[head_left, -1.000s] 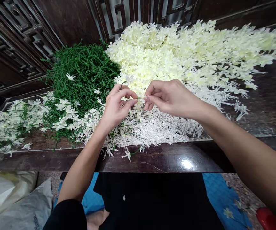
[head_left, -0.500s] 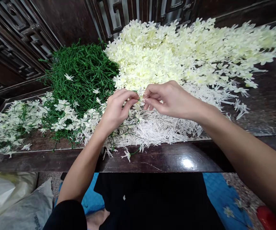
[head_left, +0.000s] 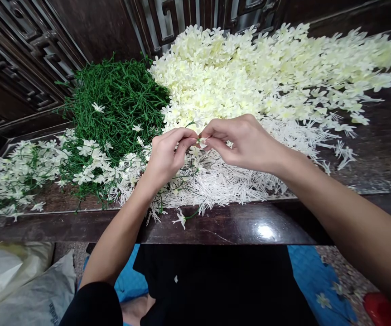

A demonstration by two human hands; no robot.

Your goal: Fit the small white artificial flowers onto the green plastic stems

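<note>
My left hand (head_left: 169,154) and my right hand (head_left: 241,141) meet fingertip to fingertip over the white stamens. Between them is a small white artificial flower (head_left: 202,143), pinched by my right thumb and index finger. My left thumb and index finger are closed on its green plastic stem, largely hidden by the fingers. Beneath the hands spreads a heap of thin white plastic stamens (head_left: 229,181). Loose cream flower petals (head_left: 215,86) are piled just beyond, and a mound of green plastic stems (head_left: 113,99) rises beyond my left hand.
Assembled white flowers on green stems (head_left: 21,167) lie at the left of the dark wooden bench (head_left: 243,222). One flower (head_left: 180,218) hangs over its front edge. Carved wooden lattice (head_left: 39,40) stands behind. Pale sacks (head_left: 28,280) are on the floor at lower left.
My right hand has shifted slightly towards my left, and the fingertips are now closer together. The small white flower shows more plainly between them.
</note>
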